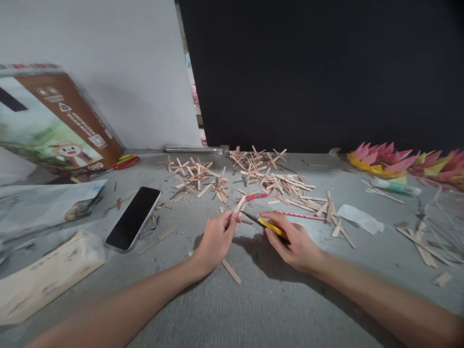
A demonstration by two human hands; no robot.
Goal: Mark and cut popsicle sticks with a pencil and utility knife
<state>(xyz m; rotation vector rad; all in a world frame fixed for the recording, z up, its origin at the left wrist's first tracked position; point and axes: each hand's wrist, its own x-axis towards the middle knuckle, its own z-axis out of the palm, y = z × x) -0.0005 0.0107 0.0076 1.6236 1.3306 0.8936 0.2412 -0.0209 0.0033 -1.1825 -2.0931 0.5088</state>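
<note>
- Left hand (216,240) pinches a wooden stick (238,205) upright-tilted over the bench (261,299)
- Right hand (295,243) grips a yellow utility knife (267,225), blade aimed toward the left fingers; a slip could nick them
- Phone (133,218) lies well apart, left
</note>
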